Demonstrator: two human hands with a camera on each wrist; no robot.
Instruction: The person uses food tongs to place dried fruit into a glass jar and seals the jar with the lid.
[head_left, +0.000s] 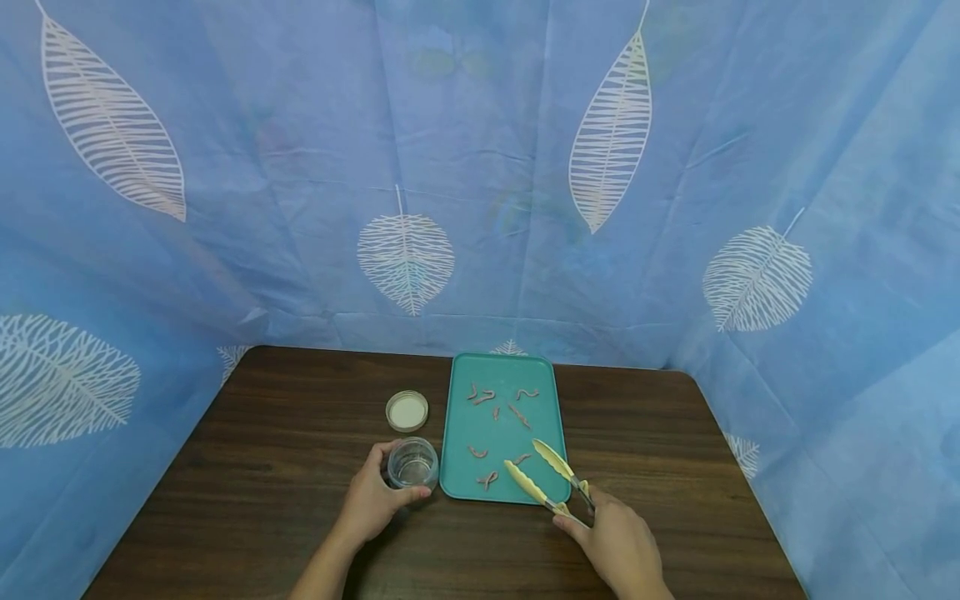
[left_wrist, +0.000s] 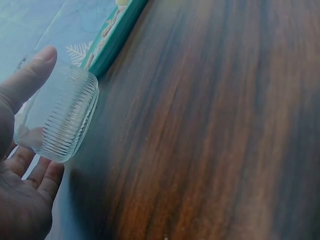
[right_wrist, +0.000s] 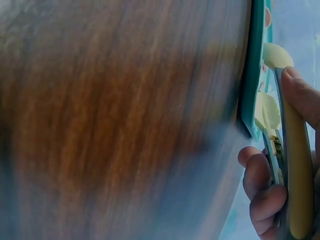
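My left hand [head_left: 375,500] grips a clear glass jar [head_left: 413,463], thumb on one side and fingers on the other; the left wrist view shows the jar's ribbed lower wall [left_wrist: 72,115]. Yellow-tipped tongs [head_left: 542,483] are held in my right hand [head_left: 619,542], their arms spread. The tips hover over or rest on the lower right of a teal tray [head_left: 461,417]; I cannot tell which. Between them lies a small pinkish worm-like strip [head_left: 522,458]. Several similar strips are scattered on the tray, among them a looped one [head_left: 487,480] and a straight one [head_left: 519,416].
A round lid [head_left: 407,411] with a pale inside lies behind the jar, left of the tray. The dark wooden table [head_left: 300,467] ends at a blue cloth backdrop [head_left: 480,167] with white leaf prints.
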